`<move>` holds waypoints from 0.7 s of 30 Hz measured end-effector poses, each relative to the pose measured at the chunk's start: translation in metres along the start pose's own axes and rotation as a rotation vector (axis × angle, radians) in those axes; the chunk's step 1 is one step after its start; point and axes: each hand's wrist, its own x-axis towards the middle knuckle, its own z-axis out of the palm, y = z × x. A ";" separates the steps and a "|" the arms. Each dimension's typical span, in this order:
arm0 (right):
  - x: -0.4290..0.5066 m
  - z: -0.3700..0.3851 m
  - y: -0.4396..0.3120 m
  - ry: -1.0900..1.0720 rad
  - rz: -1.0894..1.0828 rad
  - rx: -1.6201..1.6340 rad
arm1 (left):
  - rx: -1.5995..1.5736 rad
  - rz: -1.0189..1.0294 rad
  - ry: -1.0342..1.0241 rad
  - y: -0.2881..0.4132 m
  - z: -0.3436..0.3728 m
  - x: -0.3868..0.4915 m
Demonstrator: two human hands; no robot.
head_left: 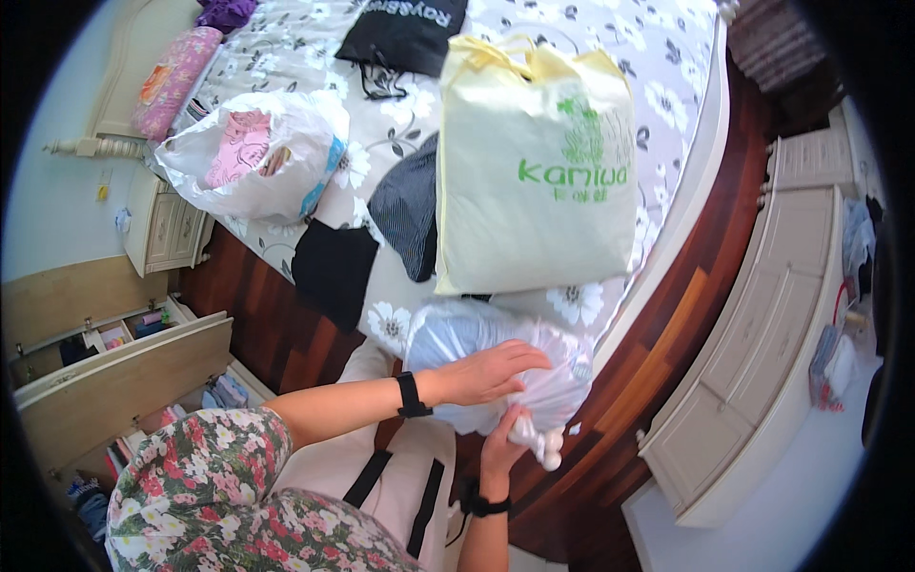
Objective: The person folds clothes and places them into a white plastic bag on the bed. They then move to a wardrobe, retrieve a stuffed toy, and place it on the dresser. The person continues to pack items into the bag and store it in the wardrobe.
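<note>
A translucent plastic bag with blue and pale pink contents, perhaps cloth, lies at the near edge of the bed. My left hand rests on its top, fingers apart. Below it, my right hand is closed around the bag's gathered plastic, beside a white rounded bedpost knob. Just behind stands a large pale-yellow fabric tote bag with green print. To its left are a dark striped cloth item and a folded black cloth.
A white plastic bag holding pink cloth and a black drawstring bag lie on the floral bedsheet. Open drawers stand at the left, near a bedside cabinet. A long cream cabinet stands right, across the wooden floor.
</note>
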 end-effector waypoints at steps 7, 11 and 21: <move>-0.017 -0.001 0.011 0.064 0.095 0.096 | 0.087 0.229 -0.434 -0.042 0.002 -0.045; -0.015 0.001 0.005 0.188 0.059 0.217 | 0.177 0.241 -0.375 -0.037 0.007 -0.043; -0.023 0.000 0.003 0.283 0.046 0.263 | 0.136 0.373 -0.260 -0.038 0.004 -0.053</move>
